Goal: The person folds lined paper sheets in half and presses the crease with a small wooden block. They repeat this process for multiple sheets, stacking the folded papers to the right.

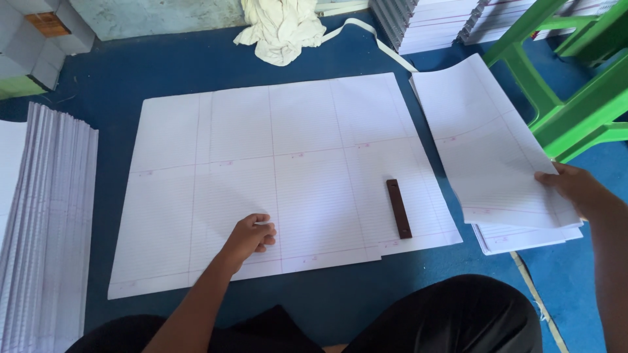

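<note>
1. Nearest the camera: the person's dark-clad knees at the bottom edge, both bare forearms reaching out over a blue floor (340, 287).
2. Left hand (252, 236): fingers curled loosely into a half-fist, knuckles resting on the lower part of a big ruled sheet (288, 170). Nothing gripped in it that I can make out; it only presses on the paper.
3. The big ruled sheet lies flat on the floor, spread from left of centre to right of centre, printed with page blocks and faint red lines. The left hand sits near its front edge, a little left of the middle.
4. A dark brown flat bar (398, 208) lies on the same sheet, to the right of the left hand and well apart from it, pointing roughly away from the person.
5. Right hand (575, 189): fingers closed on the near right edge of a loose ruled sheet (490, 144), thumb on top. That sheet is tilted, lifted over a short pile of sheets (523, 238) just right of the big sheet.
6. Far left: a fanned stack of paper (46, 222).
7. Far right: green plastic chair legs (575, 111).
8. Farthest: a crumpled pale cloth (281, 29) and further paper stacks (438, 23).
</note>
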